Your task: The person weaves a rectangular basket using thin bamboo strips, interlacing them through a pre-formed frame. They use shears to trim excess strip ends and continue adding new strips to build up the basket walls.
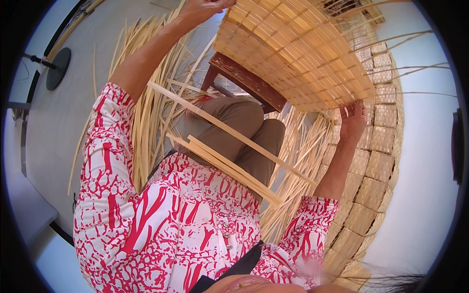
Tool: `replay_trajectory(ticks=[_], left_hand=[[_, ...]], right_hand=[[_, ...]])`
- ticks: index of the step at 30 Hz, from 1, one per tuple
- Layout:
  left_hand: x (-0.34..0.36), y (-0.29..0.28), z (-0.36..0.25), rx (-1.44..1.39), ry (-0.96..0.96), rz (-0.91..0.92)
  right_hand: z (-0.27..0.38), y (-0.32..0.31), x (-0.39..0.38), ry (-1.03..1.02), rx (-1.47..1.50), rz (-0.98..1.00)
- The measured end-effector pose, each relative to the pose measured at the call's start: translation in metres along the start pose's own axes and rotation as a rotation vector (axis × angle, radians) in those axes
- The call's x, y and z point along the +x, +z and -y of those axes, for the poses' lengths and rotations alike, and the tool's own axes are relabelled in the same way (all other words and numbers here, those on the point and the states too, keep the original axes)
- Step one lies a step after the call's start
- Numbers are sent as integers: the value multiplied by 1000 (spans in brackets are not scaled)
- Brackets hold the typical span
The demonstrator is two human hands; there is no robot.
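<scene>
- At 10 o'clock, near the rim, a black disc (58, 68) stands on the grey floor (63, 127).
- At 9 o'clock, the left sleeve (110, 146), white with red markings, leads up to a bare forearm.
- At 10 o'clock, just beside that arm, a thick heap of pale strips (149, 117) fans over the floor.
- At 12 o'clock, the left hand (207, 9) is partly cut by the upper edge; its grip is narrow, closed on the far left corner of the woven piece.
- Across the middle, one long strip (229, 131) slants from 10 toward 4 o'clock over the lap, with a few shorter strips (234, 171) nearer the waist.
- Below the long strip's upper part, brown trousers (244, 115) show bent legs.
- At 12 o'clock, a worn red-brown stool (249, 80) shows beneath the woven piece; whether they touch, I cannot tell.
- At 1 o'clock, the woven piece (293, 49), pale and open-meshed in parts, hangs tilted between both hands.
- At 4 o'clock, close to centre, more strips lie beside the legs.
- Between 2 and 3 o'clock, the right hand (353, 121) has its grip on the near right corner.
- At 3 o'clock, woven squares (378, 161) line the white wall (425, 161).
</scene>
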State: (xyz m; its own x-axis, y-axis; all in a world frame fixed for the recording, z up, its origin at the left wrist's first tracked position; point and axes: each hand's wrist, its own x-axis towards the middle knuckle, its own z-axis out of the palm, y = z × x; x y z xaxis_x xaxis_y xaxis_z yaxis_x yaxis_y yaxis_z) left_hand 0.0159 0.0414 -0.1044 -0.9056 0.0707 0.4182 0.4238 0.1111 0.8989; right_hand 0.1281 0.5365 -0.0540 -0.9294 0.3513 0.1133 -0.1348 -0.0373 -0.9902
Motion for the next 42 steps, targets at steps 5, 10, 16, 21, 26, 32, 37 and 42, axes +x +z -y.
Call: replay_trajectory(ticks=[5,10,16,21,26,32,37,42], left_hand=[[-3,16,-10,-69,-106,-119],[-40,-1,10,191,-35,-87],[-127,10,10,195,-185,685],[-177,20,6,232,-331,957],[-178,32,-6,191,-461,1098],[-161,29,-29,326,-411,1026],[-146,11,-30,457,-272,1020],[-135,-6,-35,561,-223,975]], right_hand=[[-2,3,-10,-29,-77,-81],[-21,-24,-62,84,-281,-17],[-45,-68,-155,106,-927,565],[-47,-59,-176,219,-871,660],[-40,-58,-182,341,-872,712],[-51,-67,-181,399,-884,691],[-36,-70,-177,456,-836,609],[-26,-89,-169,473,-772,581]])
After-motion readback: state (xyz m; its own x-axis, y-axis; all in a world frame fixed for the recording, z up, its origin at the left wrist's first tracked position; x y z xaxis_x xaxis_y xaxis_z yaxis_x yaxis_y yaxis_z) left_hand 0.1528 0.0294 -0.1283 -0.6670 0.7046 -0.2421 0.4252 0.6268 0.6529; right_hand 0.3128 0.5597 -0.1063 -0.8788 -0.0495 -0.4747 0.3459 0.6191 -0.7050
